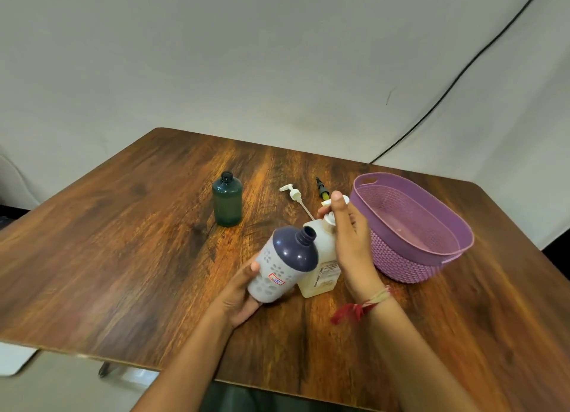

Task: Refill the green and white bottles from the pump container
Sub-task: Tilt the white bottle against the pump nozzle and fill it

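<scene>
My left hand (239,297) grips the white bottle (282,265), which has a dark purple top and an open neck, tilted toward the pump container (322,257). That pale container stands upright on the table beside it. My right hand (348,232) wraps around the container's white pump head, thumb on top. The green bottle (227,199) stands upright and uncapped further back to the left, apart from both hands.
A loose white pump cap with its tube (294,195) and a dark nozzle cap (322,188) lie behind the container. A purple woven basket (410,226) sits to the right, close to my right hand. The wooden table (123,242) stands against a wall.
</scene>
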